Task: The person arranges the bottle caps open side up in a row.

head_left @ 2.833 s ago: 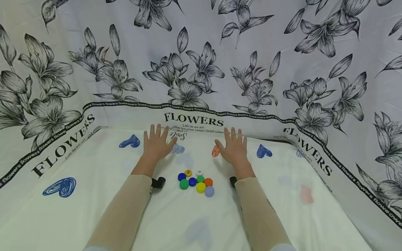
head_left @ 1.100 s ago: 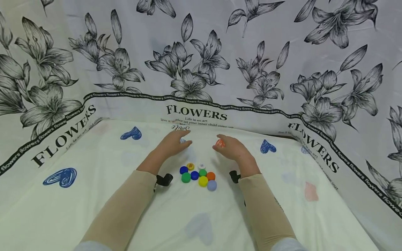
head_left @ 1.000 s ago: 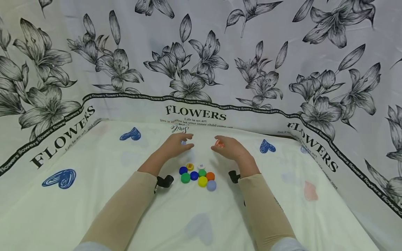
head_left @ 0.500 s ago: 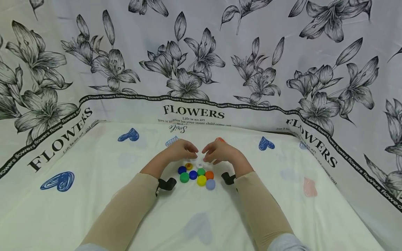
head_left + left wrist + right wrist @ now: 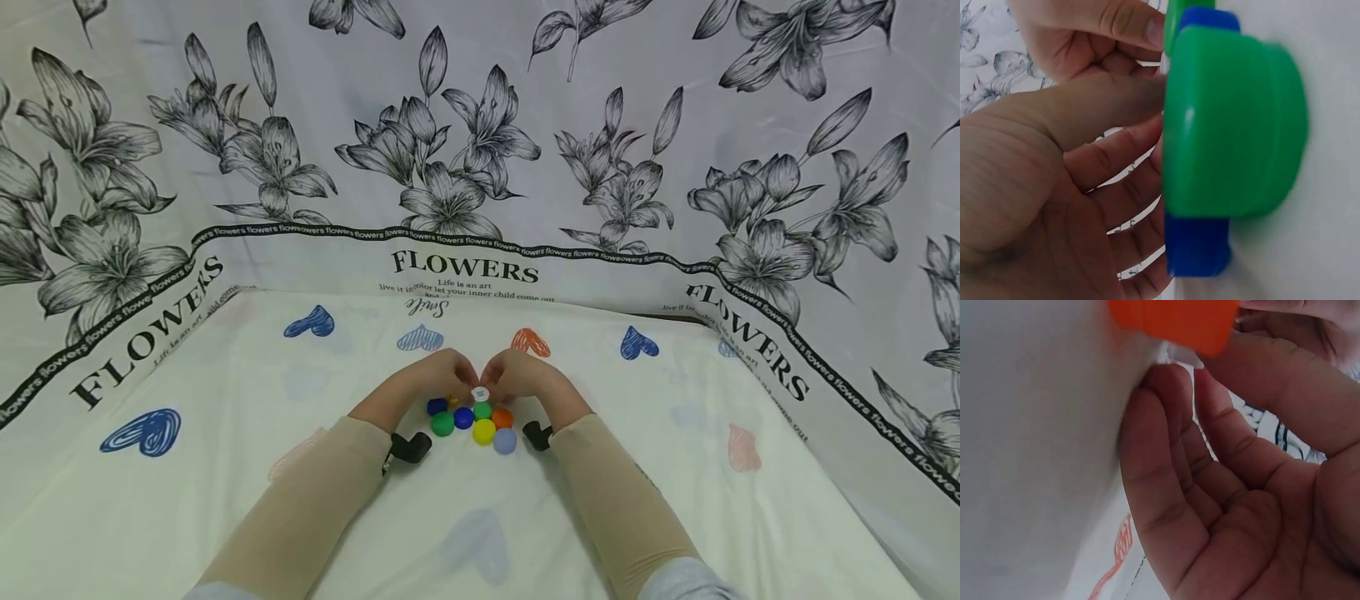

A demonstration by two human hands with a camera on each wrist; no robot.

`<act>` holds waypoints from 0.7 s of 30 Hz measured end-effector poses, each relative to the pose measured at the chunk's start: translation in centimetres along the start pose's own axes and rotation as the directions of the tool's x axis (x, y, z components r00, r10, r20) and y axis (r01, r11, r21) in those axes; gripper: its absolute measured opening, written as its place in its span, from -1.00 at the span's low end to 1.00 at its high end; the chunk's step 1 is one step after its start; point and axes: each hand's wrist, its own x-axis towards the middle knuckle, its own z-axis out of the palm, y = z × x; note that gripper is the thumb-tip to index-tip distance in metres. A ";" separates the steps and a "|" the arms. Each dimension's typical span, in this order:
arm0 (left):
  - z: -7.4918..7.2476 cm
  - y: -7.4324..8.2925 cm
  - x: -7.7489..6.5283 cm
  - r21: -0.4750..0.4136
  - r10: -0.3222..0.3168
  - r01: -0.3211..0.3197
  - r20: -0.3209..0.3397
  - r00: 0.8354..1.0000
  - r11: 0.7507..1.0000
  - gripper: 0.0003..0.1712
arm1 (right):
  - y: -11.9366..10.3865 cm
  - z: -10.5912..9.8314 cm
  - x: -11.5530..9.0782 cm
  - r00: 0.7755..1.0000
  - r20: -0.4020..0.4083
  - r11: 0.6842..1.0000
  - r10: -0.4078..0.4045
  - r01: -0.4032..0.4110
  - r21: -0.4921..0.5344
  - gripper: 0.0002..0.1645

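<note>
pinching white cap (image 5: 480,394): right hand (image 5: 527,377)

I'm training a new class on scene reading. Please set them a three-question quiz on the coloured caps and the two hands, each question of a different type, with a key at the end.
1. Short answer: What colour is the small cap where the fingertips of the left hand and the right hand come close together?
2. True or false: The orange cap lies nearer the right hand than the left hand.
3. Multiple choice: Which of these lies closest to the person?
A) the dark green cap
B) the pale purple cap
C) the gold cap

Key:
1. White
2. True
3. B
</note>
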 end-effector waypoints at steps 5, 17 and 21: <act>0.6 0.2 -0.2 0.070 0.011 -0.008 -0.039 0.999 0.998 -0.95 | -0.7 0.8 0.2 0.998 -0.052 0.993 0.020 -0.026 -0.115 -0.88; 0.8 0.2 0.3 -0.024 -0.014 0.013 -0.029 0.999 1.000 -0.90 | 0.5 0.7 -0.6 0.992 -0.118 0.992 0.044 -0.057 -0.110 -0.85; -0.2 -0.7 -0.2 -0.074 -0.061 0.054 -0.096 0.994 0.996 -0.81 | -0.4 0.5 0.3 0.992 -0.125 0.994 0.001 -0.015 -0.105 -0.79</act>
